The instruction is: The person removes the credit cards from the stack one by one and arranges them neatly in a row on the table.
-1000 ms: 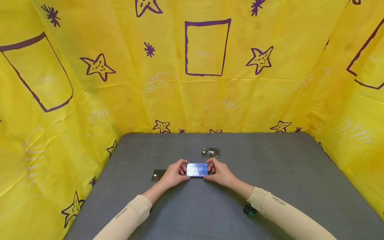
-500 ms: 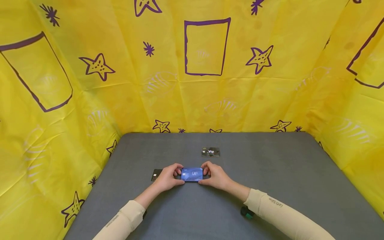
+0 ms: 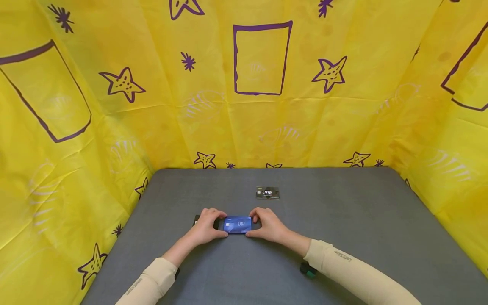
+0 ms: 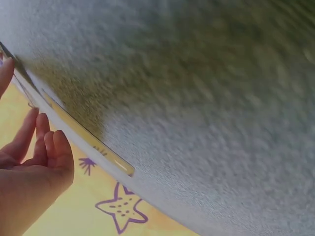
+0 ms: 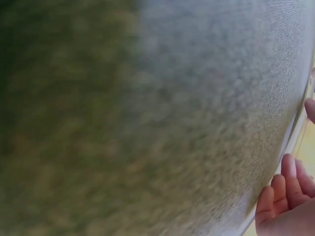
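Observation:
Both hands hold a blue card printed "VIP" by its short ends, low over the table in the head view. The left hand pinches its left end between thumb and fingers; the right hand does the same at the right end. Behind the left hand lies a black card, mostly hidden by it. In the left wrist view, a glossy card lies flat beyond the left hand's fingers. The right wrist view shows the right hand at the edge of the picture.
A dark card with "Vip" lettering lies farther back on the grey table. Yellow cloth with purple starfish drawings stands around the back and sides. A black-and-green device shows under the right wrist.
The blue card has moved left and slightly nearer the body, carried by both hands. Its bright glare has faded, and the left hand covers more of the black card.

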{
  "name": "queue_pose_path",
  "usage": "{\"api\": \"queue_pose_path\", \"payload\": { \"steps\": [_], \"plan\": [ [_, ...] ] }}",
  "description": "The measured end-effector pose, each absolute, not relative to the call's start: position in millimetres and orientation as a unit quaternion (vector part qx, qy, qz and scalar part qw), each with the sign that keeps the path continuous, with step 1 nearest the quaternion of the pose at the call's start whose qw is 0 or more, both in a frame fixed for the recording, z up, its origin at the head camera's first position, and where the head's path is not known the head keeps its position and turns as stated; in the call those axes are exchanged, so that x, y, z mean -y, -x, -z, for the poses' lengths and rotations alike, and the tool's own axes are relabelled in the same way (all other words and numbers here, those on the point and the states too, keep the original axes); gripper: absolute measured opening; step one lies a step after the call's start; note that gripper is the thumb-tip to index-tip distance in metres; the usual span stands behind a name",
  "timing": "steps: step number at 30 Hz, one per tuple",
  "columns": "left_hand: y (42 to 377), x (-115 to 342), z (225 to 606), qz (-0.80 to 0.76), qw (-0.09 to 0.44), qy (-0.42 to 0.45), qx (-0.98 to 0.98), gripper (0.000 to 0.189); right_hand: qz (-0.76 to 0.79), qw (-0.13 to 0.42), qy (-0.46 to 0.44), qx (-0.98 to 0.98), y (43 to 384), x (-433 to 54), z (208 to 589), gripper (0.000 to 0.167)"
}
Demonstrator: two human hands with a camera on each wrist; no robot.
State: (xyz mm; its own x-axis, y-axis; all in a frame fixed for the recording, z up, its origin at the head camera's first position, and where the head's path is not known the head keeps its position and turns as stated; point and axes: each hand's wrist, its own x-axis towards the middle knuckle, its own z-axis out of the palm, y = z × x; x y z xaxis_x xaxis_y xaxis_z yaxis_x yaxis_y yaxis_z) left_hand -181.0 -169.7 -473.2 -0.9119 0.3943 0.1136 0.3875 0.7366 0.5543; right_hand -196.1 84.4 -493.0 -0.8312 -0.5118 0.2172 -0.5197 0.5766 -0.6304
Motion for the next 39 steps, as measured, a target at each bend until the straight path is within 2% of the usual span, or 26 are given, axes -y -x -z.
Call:
{"api": "queue_pose_path", "payload": {
  "steps": [13,39],
  "plan": [
    [188,180,475,-0.275,0.027,-0.194,-0.941,0.048,-0.327,-0.018,-0.263,0.907,202,-73,490,0.048],
    [193,183,472,-0.279,0.063,-0.142,-0.948,0.051,-0.320,-0.024,-0.254,0.913,208,-69,489,0.049]
  ]
}}
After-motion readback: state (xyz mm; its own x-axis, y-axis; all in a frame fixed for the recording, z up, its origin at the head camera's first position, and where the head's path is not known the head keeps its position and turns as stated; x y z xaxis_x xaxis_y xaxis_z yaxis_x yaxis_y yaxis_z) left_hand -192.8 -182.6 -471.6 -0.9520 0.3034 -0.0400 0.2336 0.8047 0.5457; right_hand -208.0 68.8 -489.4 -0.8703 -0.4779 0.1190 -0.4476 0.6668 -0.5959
